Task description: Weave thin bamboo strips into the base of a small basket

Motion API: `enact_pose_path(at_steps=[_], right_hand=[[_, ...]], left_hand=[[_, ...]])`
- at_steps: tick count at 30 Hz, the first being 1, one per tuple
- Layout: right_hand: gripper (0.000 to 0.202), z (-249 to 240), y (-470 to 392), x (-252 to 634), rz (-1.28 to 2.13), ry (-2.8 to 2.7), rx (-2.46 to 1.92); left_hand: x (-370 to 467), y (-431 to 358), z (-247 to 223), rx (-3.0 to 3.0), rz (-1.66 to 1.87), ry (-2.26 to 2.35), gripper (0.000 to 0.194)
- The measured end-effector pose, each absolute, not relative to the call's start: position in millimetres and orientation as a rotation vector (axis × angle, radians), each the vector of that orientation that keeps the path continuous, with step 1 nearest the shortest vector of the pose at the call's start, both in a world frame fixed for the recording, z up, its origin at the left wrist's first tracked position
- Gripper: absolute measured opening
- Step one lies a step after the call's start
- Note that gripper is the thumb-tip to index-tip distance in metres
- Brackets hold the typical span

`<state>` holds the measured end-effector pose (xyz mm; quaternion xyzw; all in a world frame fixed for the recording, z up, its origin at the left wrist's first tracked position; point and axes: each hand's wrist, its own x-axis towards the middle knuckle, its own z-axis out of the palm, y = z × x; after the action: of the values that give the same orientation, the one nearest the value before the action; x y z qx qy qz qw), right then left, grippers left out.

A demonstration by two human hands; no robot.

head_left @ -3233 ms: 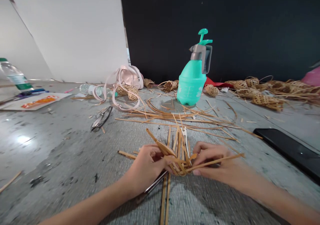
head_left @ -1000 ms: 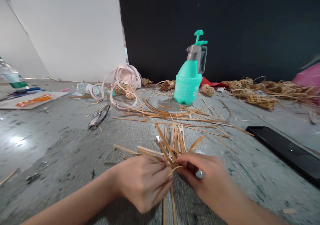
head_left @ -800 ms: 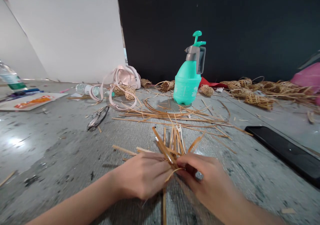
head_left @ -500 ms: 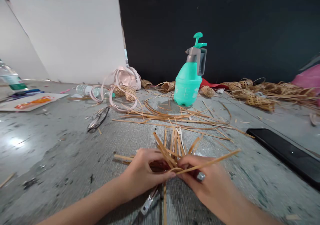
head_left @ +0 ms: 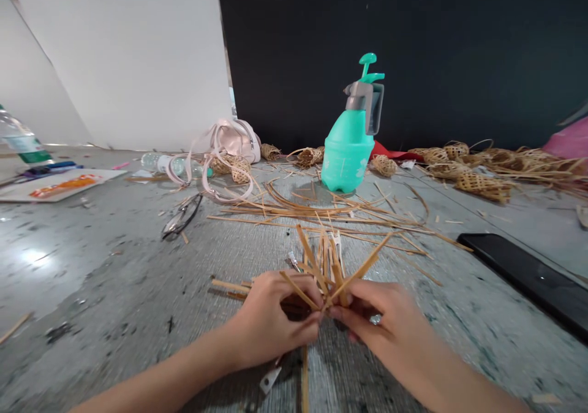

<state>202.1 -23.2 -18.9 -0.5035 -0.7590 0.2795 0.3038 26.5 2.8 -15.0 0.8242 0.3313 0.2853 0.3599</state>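
Note:
Both hands meet over a spread of tan bamboo strips (head_left: 312, 255) that fan upward and out from one spot on the grey table. My left hand (head_left: 280, 315) is closed, thumb and fingertips pinching strips at the crossing. From the right, my right hand (head_left: 383, 321) pinches strips close beside the left fingertips. One strip angles up to the right above my right fingers. A metal clip (head_left: 270, 379) sticks out below my left hand, and another small clip (head_left: 293, 260) shows just behind it. My fingers hide the place where the strips cross.
Loose strips (head_left: 294, 214) lie across the table behind the hands. Beyond them stands a turquoise spray bottle (head_left: 346, 149). Woven bamboo pieces (head_left: 484, 186) lie at the back right. A black phone (head_left: 523, 278) is at right, eyeglasses (head_left: 181, 217) and a pink bag (head_left: 236, 140) at left.
The strip at my right hand has swung from low and rightward to steeply upward. My right fingers have shifted closer around the crossing; my left hand stays nearly in place.

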Motion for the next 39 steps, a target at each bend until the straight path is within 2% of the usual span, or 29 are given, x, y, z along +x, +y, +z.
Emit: enact_pose_path(at_steps=[4,10,14,18,25,28,30,39], right_hand=[[0.019,-19.5,-25.1,198.8,0.671,-2.029,-1.337],[0.014,-17.5,-27.8,198.1,0.775,-2.037,-1.252],[0.015,-16.3,-28.8,199.9,0.698,-2.110,-1.208],[0.017,-16.0,-30.0,199.2,0.584,-2.120,-1.144],[0.021,-20.2,-29.7,200.9,0.590,-2.122,-1.091],[0.036,-24.1,-29.5,204.0,0.522,-2.157,-1.076],[0.042,-25.5,-29.7,205.6,0.484,-2.196,-1.030],[0.036,-18.8,-29.5,204.3,0.626,-2.201,-0.935]], left_hand=[[26.2,1.9,-16.7,2.093,0.775,0.852,0.011],[29.3,1.7,-14.2,1.677,0.792,0.892,0.010],[31.3,2.3,-13.6,1.529,0.791,0.949,0.010],[29.1,2.2,-15.1,1.547,0.799,0.933,0.006],[25.7,2.8,-13.0,1.531,0.815,0.819,0.006],[24.2,3.5,-13.0,1.552,0.790,0.814,0.000],[22.8,3.2,-13.0,1.623,0.792,0.805,0.003],[26.7,0.2,-5.0,1.604,0.790,0.839,0.013]])
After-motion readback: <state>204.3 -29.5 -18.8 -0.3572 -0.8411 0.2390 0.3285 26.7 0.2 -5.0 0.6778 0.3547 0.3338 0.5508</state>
